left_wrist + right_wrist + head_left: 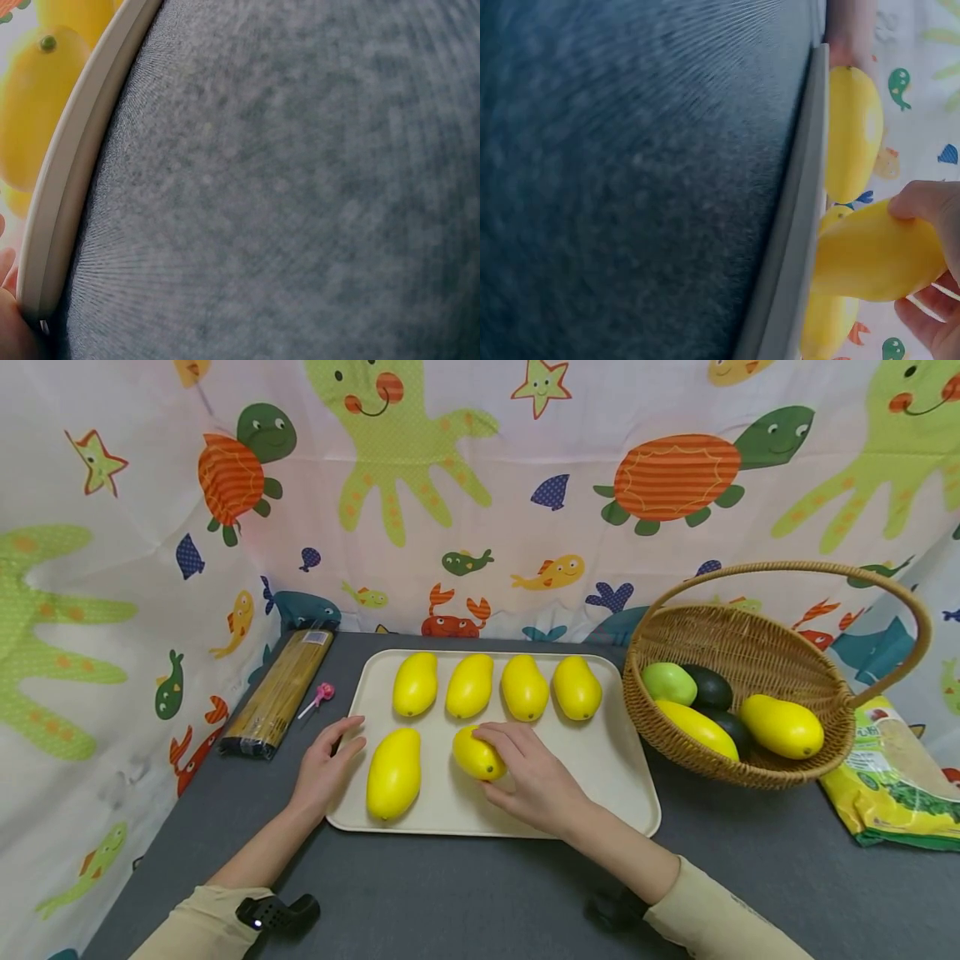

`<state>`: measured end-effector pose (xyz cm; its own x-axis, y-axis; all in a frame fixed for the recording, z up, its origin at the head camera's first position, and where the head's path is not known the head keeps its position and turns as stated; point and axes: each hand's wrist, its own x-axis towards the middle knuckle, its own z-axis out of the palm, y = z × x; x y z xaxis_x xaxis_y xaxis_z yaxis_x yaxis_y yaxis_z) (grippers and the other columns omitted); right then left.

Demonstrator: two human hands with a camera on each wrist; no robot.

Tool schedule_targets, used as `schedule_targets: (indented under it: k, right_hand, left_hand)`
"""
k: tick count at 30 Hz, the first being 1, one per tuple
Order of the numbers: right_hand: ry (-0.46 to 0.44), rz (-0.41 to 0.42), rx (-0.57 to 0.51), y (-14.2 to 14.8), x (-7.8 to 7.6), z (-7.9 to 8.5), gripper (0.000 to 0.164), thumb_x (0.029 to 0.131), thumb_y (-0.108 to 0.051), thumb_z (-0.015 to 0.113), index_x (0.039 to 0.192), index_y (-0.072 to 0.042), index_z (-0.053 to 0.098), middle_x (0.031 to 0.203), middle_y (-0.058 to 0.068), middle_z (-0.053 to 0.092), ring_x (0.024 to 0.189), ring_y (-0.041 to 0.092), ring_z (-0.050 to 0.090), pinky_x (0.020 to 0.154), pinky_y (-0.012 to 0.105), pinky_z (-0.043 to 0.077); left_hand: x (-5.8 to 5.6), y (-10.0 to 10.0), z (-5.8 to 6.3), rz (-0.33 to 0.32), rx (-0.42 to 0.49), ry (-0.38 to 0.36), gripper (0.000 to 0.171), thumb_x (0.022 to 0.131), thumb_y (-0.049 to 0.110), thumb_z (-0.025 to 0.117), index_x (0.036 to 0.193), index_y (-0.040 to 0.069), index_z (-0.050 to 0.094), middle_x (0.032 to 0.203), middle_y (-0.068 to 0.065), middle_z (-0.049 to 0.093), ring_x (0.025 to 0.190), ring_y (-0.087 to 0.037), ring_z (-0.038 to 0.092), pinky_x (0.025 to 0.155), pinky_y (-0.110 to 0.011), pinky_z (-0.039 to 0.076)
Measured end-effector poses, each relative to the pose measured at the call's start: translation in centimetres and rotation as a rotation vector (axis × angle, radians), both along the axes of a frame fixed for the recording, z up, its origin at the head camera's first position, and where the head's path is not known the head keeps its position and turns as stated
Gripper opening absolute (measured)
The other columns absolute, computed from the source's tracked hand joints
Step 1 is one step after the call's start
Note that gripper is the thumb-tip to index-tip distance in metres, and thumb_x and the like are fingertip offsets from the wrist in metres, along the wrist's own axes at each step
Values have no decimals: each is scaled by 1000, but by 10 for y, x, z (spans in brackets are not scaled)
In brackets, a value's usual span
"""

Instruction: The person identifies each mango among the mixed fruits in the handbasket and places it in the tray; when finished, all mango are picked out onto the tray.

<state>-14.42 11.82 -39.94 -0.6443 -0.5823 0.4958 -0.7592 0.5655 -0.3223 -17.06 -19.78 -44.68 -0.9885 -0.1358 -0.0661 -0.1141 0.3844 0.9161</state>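
My right hand (536, 777) holds a yellow mango (477, 755) on its side over the front middle of the cream tray (600, 785); the right wrist view shows the thumb and fingers around this mango (881, 251). At the tray's left rim, my left hand (326, 764) grips the edge, its thumb and a finger over the rim. Just right of it another mango (393, 774) lies in the tray's front left. Several mangoes stand in a row along the back, among them the leftmost mango (415, 685) and the rightmost mango (577, 688).
Right of the tray stands a wicker basket (738, 635) with a green fruit, dark avocados and yellow mangoes. A yellow-green food bag (892, 777) lies beyond it. On the left are a pack of long noodles (281, 689) and a pink lollipop (324, 692). A printed curtain (465, 460) hangs behind.
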Motion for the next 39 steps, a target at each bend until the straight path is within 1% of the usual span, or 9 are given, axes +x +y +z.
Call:
schedule_targets:
  k: [4, 10, 14, 20, 27, 30, 33, 35, 39]
  right_hand:
    - [16, 25, 40, -3, 2, -3, 64, 74, -17, 84, 130, -11, 54, 133, 7, 53, 123, 20, 48, 102, 33, 43]
    - [-32, 66, 103, -5, 10, -9, 61, 75, -17, 82, 130, -16, 54, 138, 7, 48, 126, 19, 46, 95, 33, 49]
    - [-50, 93, 114, -5, 14, -11, 59, 78, -20, 80, 130, -18, 55, 139, 7, 46, 130, 19, 43, 92, 32, 51]
    - [-66, 119, 128, -5, 18, -14, 63, 79, -26, 80, 134, -16, 52, 141, 6, 44, 131, 17, 41, 95, 30, 49]
    - [-65, 128, 150, -3, 18, -14, 67, 79, -35, 80, 135, -15, 50, 141, 5, 45, 131, 15, 41, 106, 30, 39]
    - [-67, 125, 138, -2, 18, -12, 67, 78, -36, 81, 134, -15, 51, 140, 4, 46, 130, 16, 42, 106, 31, 39]
    - [-78, 106, 105, 1, 20, -8, 65, 77, -36, 82, 132, -15, 54, 138, 4, 49, 128, 16, 44, 102, 32, 44]
    - [-90, 87, 72, 4, 20, -4, 62, 77, -35, 82, 130, -15, 56, 137, 4, 51, 126, 15, 47, 99, 33, 46]
    - [-127, 62, -24, 14, 19, 9, 53, 79, -26, 82, 125, -13, 60, 132, 3, 56, 120, 15, 52, 95, 33, 49]
  left_hand:
    - [0, 1, 0, 2, 2, 3, 42, 98, 19, 58, 139, 11, 54, 148, -9, 43, 143, -25, 27, 117, -45, 16]
    - [-1, 1, 0, -4, 4, 7, 42, 98, 19, 58, 139, 10, 54, 148, -9, 43, 143, -25, 27, 117, -45, 16]
    - [-1, 1, 1, -8, 9, 4, 43, 98, 19, 58, 139, 10, 53, 148, -9, 42, 144, -25, 26, 117, -45, 16]
    - [-1, 1, 1, -8, 5, -2, 43, 98, 19, 58, 139, 10, 53, 149, -9, 42, 144, -26, 26, 117, -46, 15]
    - [-1, 1, 1, -10, 5, -3, 43, 98, 19, 57, 140, 11, 53, 149, -9, 41, 143, -26, 26, 117, -46, 16]
    - [-1, 1, 1, -10, 3, -6, 43, 98, 19, 57, 140, 11, 53, 149, -9, 41, 143, -26, 26, 117, -46, 16]
    - [-1, 1, 2, -10, -1, -10, 43, 98, 20, 57, 140, 11, 53, 150, -9, 41, 144, -25, 26, 117, -46, 16]
    - [-1, 1, 2, -12, 2, -11, 43, 98, 20, 57, 140, 11, 52, 150, -9, 41, 144, -25, 26, 117, -46, 16]
    - [0, -1, 1, -14, 10, -4, 43, 99, 20, 57, 140, 11, 53, 150, -9, 41, 144, -25, 26, 117, -46, 16]
